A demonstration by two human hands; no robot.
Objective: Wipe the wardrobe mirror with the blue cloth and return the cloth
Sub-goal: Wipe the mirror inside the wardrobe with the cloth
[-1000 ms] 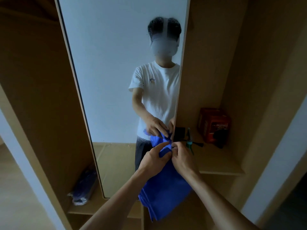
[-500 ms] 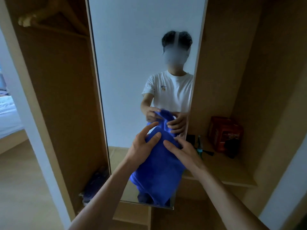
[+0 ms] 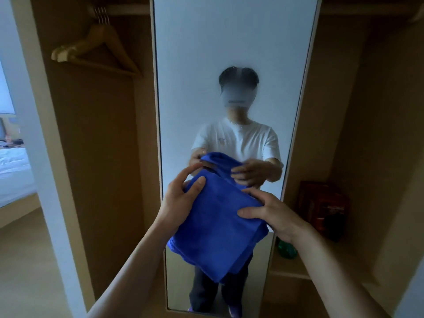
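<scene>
Before the wardrobe mirror (image 3: 231, 53), both hands now hold the blue cloth (image 3: 213, 228) as a thick folded pad, where a second ago they pinch only its top edge and the rest hangs loose, low down beside the shelf (image 3: 286, 268). The cloth has come up and across from that shelf side to the middle of the glass, and the view has risen with it, so the hangers (image 3: 91, 49) in the left compartment come into sight. The left hand (image 3: 179, 203) grips the pad's left edge, thumb on top and forefinger lifted straight off it; the right hand (image 3: 275, 214) grips the right edge, thumb pressed onto the face and fingers curled over the far side. The pad sits close in front of the glass at chest level of the reflection; whether it touches cannot be told. The red box (image 3: 321, 207) stands on the shelf, well off to the right. Judging from this, the folding is finished and wiping has not begun: the cloth seems ready to be pressed flat against the mirror, probably under one hand, with the return to its place left for last.
</scene>
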